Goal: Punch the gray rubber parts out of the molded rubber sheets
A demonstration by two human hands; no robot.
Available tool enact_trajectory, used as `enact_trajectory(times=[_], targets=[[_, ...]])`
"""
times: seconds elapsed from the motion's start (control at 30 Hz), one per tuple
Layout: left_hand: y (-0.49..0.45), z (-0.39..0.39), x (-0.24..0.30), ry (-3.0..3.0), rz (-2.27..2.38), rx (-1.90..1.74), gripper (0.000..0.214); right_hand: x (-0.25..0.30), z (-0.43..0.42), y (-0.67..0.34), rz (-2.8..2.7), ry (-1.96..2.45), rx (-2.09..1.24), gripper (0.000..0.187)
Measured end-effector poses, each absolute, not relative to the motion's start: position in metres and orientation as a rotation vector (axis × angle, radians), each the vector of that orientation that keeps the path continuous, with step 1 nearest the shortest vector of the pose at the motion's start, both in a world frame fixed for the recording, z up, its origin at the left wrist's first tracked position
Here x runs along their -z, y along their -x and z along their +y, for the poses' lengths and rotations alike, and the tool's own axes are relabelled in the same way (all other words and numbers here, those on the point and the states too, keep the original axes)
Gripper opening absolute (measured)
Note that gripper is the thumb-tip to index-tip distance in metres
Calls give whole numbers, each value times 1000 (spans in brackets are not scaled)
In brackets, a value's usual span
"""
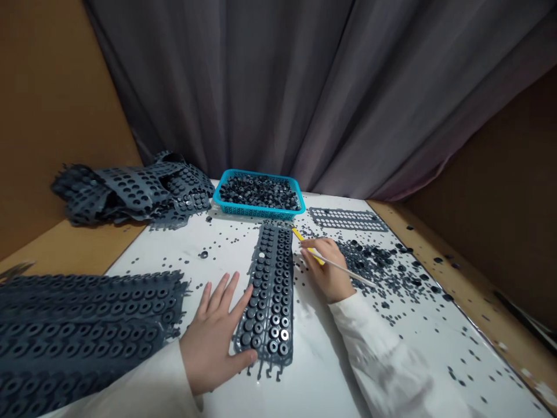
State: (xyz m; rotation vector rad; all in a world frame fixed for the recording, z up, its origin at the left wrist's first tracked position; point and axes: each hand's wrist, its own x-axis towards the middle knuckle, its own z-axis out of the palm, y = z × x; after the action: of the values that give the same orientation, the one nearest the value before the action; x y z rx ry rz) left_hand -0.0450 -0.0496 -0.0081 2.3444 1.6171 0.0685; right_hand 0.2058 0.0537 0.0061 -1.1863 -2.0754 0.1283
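Note:
A dark grey rubber strip [270, 290] studded with small round black parts lies lengthwise on the white table [209, 244] in front of me. My left hand [217, 334] rests flat beside it, fingers spread, with the fingertips and thumb touching the strip's left edge near its close end. My right hand [327, 268] is closed around a thin stick with a yellow end [304, 241], whose tip sits at the strip's far right edge. Both arms wear white sleeves.
A blue basket [257, 209] full of small black parts stands behind the strip. Stacked rubber sheets [82, 325] lie at the near left, a crumpled pile of emptied sheets [134, 194] at the far left. Loose black parts [383, 267] are scattered at the right, beside an empty sheet [346, 219].

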Motion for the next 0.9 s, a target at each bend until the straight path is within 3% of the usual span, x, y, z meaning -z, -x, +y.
enact_trajectory(times=[0.17,0.47,0.7,0.9], targets=[[47,-48,8,-2324,1558,-6,84,0,49,-180,-2199,825,-621,11],[53,-46,14,-2323,1486,-12,87,14,46,-180,-2171,797,-766,11],[52,-46,12,-2303,1514,30,87,18,49,-180,-2226,757,-659,9],[52,-45,14,-2341,1504,66,85,24,54,-180,-2446,755,-229,18]])
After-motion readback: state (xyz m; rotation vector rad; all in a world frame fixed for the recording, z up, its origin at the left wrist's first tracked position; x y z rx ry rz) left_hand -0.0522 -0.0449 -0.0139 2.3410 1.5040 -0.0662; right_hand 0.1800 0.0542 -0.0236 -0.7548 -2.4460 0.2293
